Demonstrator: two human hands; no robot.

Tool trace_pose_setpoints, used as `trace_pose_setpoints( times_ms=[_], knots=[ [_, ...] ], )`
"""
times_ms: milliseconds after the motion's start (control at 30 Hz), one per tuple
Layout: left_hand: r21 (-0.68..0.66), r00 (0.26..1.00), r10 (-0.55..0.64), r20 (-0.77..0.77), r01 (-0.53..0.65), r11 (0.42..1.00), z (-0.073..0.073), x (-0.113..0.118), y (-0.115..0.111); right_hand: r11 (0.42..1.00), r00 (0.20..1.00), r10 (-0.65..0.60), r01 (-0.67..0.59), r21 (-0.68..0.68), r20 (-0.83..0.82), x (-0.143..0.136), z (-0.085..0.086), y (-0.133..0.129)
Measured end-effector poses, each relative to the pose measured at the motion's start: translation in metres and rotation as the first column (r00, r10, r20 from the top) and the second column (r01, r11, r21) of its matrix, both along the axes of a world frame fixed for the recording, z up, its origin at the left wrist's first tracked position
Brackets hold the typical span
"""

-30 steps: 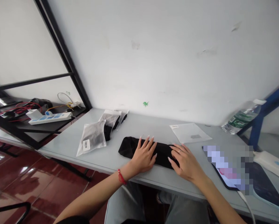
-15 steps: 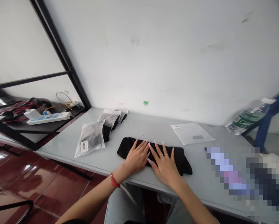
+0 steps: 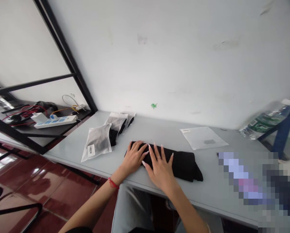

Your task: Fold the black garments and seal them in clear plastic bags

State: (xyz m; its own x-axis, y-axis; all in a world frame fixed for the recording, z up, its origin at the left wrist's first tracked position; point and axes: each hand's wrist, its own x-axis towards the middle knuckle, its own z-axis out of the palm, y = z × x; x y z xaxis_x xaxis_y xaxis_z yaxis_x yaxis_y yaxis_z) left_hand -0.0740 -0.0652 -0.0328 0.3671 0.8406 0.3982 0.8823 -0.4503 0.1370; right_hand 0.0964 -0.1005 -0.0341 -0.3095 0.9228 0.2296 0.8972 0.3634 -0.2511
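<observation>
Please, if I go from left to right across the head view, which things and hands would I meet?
White power strip, barcoded pouch, left hand, right hand, flat white pouch, plastic bottle with green label.

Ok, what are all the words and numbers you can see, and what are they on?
No words or numbers are readable.
Barcode sticker on the nearest filled pouch: too small.
Flat pouch: its print is too blurred.
Bottle's green label: too blurred.
Green mark on the wall: no clear letters.
</observation>
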Motion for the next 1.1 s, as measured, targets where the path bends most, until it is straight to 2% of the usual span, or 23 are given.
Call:
trace_pose_setpoints(
  times_ms=[67, 133, 200, 300, 367, 467, 600, 667, 767, 867, 1000, 1100],
  knots=[
    [0.075, 0.985, 0.168, 0.049, -0.171, 0.982, -0.005, -0.004, 0.001, 1.000, 1.000, 0.008, -0.008, 0.023, -0.009, -0.010, -0.005, 0.000],
    [0.101, 0.938, 0.329, 0.109, -0.340, 0.935, -0.013, -0.009, 0.001, 0.999, 0.999, 0.026, -0.025, 0.043, -0.018, -0.013, -0.010, 0.000],
    [0.089, 0.910, 0.388, 0.148, -0.403, 0.911, -0.021, -0.013, 0.003, 0.998, 0.998, 0.051, -0.050, 0.049, -0.022, -0.012, -0.013, 0.000],
    [0.076, 0.928, 0.314, 0.200, -0.334, 0.940, -0.028, -0.013, 0.005, 0.998, 0.998, 0.059, -0.059, 0.036, -0.006, -0.008, -0.011, -0.001],
    [0.069, 0.934, 0.242, 0.265, -0.269, 0.961, -0.026, -0.012, 0.007, 0.998, 0.999, 0.054, -0.054, 0.028, -0.002, -0.008, -0.009, -0.002],
    [0.040, 0.885, 0.237, 0.400, -0.275, 0.961, -0.017, -0.015, 0.009, 0.998, 0.998, 0.062, -0.062, 0.030, -0.018, -0.008, -0.009, -0.001],
    [0.024, 0.796, 0.250, 0.551, -0.315, 0.949, 0.004, -0.015, 0.009, 0.997, 0.996, 0.075, -0.074, 0.031, -0.045, -0.009, -0.011, -0.001],
    [0.084, 0.793, 0.206, 0.573, -0.307, 0.948, 0.017, -0.003, 0.006, 0.997, 0.994, 0.073, -0.070, 0.041, -0.080, -0.010, -0.012, -0.001],
    [0.199, 0.832, 0.152, 0.534, -0.298, 0.934, 0.035, 0.030, -0.004, 0.998, 0.973, 0.030, -0.017, 0.058, -0.230, -0.008, -0.015, -0.001],
    [0.230, 0.891, 0.119, 0.437, -0.238, 0.944, 0.046, 0.072, -0.014, 0.996, 0.863, -0.045, 0.079, 0.046, -0.503, 0.006, -0.020, -0.003],
    [0.131, 0.906, 0.049, 0.420, -0.114, 0.985, 0.046, 0.118, -0.021, 0.989, 0.658, -0.090, 0.146, 0.009, -0.748, 0.037, -0.025, -0.010],
    [0.023, 0.834, 0.037, 0.550, -0.059, 0.998, 0.038, 0.138, -0.027, 0.989, 0.586, -0.079, 0.148, 0.011, -0.807, 0.056, -0.025, -0.018]
  ],
)
